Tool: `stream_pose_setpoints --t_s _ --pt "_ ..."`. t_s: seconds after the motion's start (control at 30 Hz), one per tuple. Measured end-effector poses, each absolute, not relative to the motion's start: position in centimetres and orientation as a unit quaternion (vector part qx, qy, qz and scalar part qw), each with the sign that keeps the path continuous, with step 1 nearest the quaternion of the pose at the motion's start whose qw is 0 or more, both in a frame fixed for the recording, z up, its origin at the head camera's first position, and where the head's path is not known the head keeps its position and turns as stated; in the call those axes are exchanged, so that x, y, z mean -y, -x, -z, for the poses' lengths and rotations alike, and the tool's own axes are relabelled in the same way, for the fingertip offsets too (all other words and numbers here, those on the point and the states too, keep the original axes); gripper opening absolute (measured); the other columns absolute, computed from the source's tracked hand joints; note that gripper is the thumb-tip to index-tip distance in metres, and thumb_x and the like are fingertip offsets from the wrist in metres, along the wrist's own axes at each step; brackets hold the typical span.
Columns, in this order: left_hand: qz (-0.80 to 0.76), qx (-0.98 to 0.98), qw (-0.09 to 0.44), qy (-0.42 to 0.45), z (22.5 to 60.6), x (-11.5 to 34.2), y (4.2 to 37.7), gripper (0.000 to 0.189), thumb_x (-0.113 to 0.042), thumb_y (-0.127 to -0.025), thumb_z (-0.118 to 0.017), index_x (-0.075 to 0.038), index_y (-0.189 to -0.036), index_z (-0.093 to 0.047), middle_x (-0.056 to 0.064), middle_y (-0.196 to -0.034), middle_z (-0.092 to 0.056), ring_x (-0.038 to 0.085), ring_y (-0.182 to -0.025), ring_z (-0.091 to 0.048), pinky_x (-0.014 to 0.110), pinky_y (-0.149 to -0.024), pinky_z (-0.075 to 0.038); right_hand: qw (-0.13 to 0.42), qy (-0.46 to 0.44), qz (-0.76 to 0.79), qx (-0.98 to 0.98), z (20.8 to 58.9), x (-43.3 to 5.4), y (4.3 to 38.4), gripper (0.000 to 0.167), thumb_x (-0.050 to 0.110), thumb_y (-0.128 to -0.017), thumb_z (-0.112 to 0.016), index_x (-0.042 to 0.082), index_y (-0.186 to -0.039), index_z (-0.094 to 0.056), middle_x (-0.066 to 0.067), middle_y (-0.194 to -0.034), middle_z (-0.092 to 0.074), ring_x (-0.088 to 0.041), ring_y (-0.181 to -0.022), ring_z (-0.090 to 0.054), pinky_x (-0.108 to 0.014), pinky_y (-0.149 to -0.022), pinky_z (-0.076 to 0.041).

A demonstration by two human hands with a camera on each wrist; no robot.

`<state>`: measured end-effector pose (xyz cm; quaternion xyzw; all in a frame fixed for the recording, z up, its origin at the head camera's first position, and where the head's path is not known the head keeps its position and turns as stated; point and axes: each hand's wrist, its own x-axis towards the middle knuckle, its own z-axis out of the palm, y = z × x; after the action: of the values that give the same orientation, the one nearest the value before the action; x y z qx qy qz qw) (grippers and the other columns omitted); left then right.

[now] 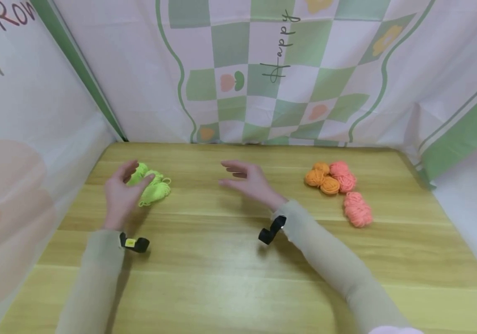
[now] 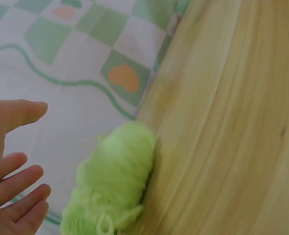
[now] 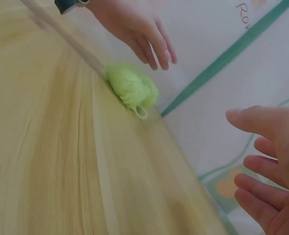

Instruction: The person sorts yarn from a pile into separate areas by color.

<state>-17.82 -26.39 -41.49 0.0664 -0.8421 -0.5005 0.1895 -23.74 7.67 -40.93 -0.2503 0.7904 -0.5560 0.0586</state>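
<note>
Head | hands (image 1: 250, 180) apart, loosely curved | left near green yarn (image 1: 156, 191)

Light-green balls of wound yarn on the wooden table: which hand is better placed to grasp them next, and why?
Probably the left hand: empty, it hovers close to the light-green yarn balls. The right hand, also empty, is farther off, over the wooden table.
</note>
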Motion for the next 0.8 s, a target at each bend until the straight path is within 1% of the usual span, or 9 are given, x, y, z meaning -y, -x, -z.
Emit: stream_pose_setpoints --t_s 0.1,0.23,0.33,0.37,0.47,0.57,0.6,0.8 --pt "0.494 0.846 0.196 -0.045 41.5 25.5 17.9 0.066 -0.029 -0.087 -0.083 -0.003 -0.142 -0.056 0.016 -0.139 -0.060 0.033 -0.128 -0.053 0.043 -0.110 -0.041 0.053 0.239 0.559 -0.792 41.1 -9.0 23.6 0.053 0.022 -0.090 -0.081 0.009 -0.138 -0.064 -0.012 -0.138 -0.062 -0.027 -0.125 -0.057 -0.037 -0.105 -0.047" --pt "0.498 0.843 0.203 -0.016 41.6 24.3 17.8 0.062 -0.021 -0.086 -0.084 -0.001 -0.139 -0.059 0.017 -0.137 -0.061 0.033 -0.127 -0.055 0.043 -0.109 -0.042 0.051 0.227 0.559 -0.796 41.3 -10.8 23.3 0.056 0.022 -0.089 -0.082 0.007 -0.139 -0.062 -0.018 -0.139 -0.060 -0.035 -0.126 -0.055 -0.040 -0.106 -0.045" --pt "0.509 0.837 0.202 0.004 41.5 23.4 17.7 0.060 -0.019 -0.087 -0.083 0.000 -0.138 -0.059 0.017 -0.136 -0.062 0.034 -0.127 -0.055 0.043 -0.110 -0.041 0.048 0.219 0.555 -0.801 41.4 -12.2 23.0 0.058 0.024 -0.089 -0.082 0.005 -0.140 -0.061 -0.020 -0.139 -0.059 -0.037 -0.127 -0.054 -0.042 -0.108 -0.043" --pt "0.513 0.835 0.199 0.011 41.5 23.0 17.6 0.061 -0.019 -0.086 -0.084 0.000 -0.138 -0.059 0.018 -0.136 -0.062 0.034 -0.127 -0.055 0.044 -0.110 -0.041 0.048 0.212 0.555 -0.803 41.0 -12.6 22.7 0.058 0.022 -0.090 -0.081 0.003 -0.140 -0.060 -0.020 -0.139 -0.059 -0.038 -0.128 -0.054 -0.043 -0.109 -0.043" --pt "0.517 0.836 0.183 0.024 41.5 21.9 17.4 0.062 -0.021 -0.087 -0.083 -0.001 -0.140 -0.058 0.016 -0.138 -0.060 0.033 -0.128 -0.054 0.045 -0.111 -0.040 0.038 0.203 0.551 -0.809 41.0 -14.0 22.4 0.057 0.023 -0.090 -0.081 0.004 -0.140 -0.061 -0.020 -0.138 -0.060 -0.037 -0.127 -0.055 -0.043 -0.109 -0.043" --pt "0.517 0.839 0.169 0.035 41.7 20.9 17.2 0.064 -0.025 -0.087 -0.084 -0.004 -0.141 -0.057 0.015 -0.139 -0.060 0.031 -0.128 -0.054 0.045 -0.111 -0.040 0.030 0.195 0.543 -0.816 41.0 -15.5 22.0 0.057 0.025 -0.090 -0.081 0.008 -0.140 -0.061 -0.018 -0.139 -0.060 -0.036 -0.127 -0.055 -0.043 -0.109 -0.043" --pt "0.515 0.840 0.166 0.039 41.8 20.5 17.2 0.064 -0.025 -0.086 -0.084 -0.004 -0.141 -0.057 0.014 -0.139 -0.060 0.031 -0.128 -0.054 0.046 -0.110 -0.040 0.027 0.196 0.540 -0.818 41.4 -16.1 22.1 0.058 0.029 -0.090 -0.082 0.010 -0.141 -0.061 -0.018 -0.139 -0.060 -0.035 -0.127 -0.055 -0.042 -0.109 -0.043" --pt "0.520 0.840 0.146 0.058 42.4 18.9 17.1 0.064 -0.029 -0.086 -0.084 -0.009 -0.141 -0.058 0.011 -0.139 -0.061 0.028 -0.128 -0.054 0.046 -0.110 -0.041 0.030 0.167 0.531 -0.830 41.1 -19.2 21.1 0.061 0.036 -0.089 -0.081 0.016 -0.142 -0.060 -0.011 -0.142 -0.059 -0.034 -0.130 -0.053 -0.048 -0.110 -0.041"
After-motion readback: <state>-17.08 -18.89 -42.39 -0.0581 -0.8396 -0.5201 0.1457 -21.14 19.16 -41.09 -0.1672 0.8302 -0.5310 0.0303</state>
